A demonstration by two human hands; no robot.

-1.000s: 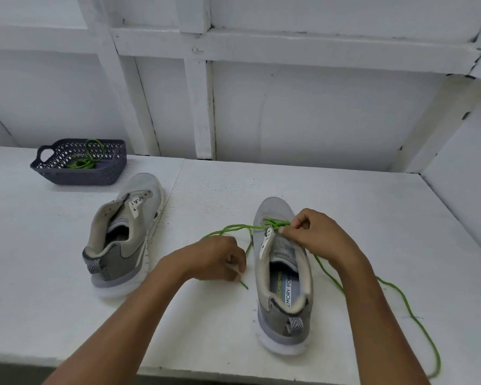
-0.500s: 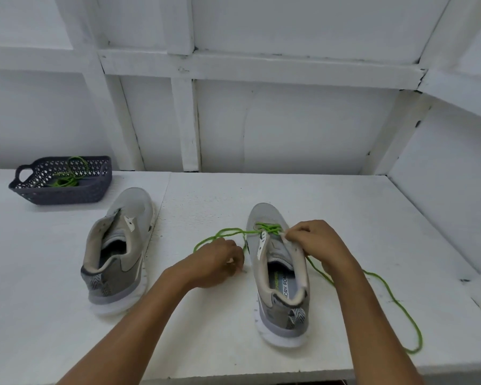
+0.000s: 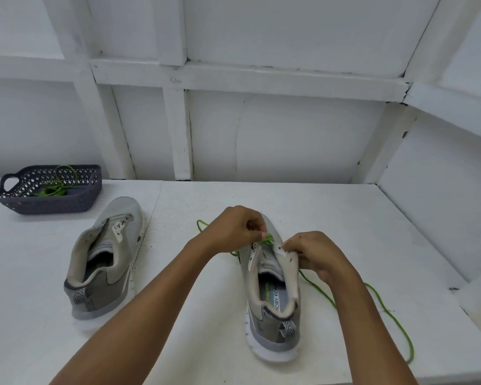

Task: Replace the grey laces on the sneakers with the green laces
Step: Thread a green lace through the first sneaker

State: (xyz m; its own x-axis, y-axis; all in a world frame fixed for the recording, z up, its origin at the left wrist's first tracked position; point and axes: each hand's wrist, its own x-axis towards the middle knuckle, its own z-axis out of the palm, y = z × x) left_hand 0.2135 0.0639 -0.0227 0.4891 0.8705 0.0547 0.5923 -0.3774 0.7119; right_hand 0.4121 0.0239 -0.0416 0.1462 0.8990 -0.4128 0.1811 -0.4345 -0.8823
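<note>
Two grey sneakers stand on the white table, heels toward me. The right sneaker (image 3: 272, 301) has a green lace (image 3: 386, 312) threaded at its lowest eyelets; one end trails off to the right and loops near the table's front edge, the other curls out to the left. My left hand (image 3: 233, 227) is above the toe end and pinches the green lace at the eyelets. My right hand (image 3: 314, 255) pinches the sneaker's right eyelet flap. The left sneaker (image 3: 106, 262) has no lace.
A dark perforated basket (image 3: 75, 201) sits at the back left of the table (image 3: 178, 329) and holds a second green lace (image 3: 53, 187). White panelled walls close in the back and the right side.
My left hand has moved from the table left of the sneaker up over its toe end, pulling the lace with it. My right hand stayed at the eyelet flap.
</note>
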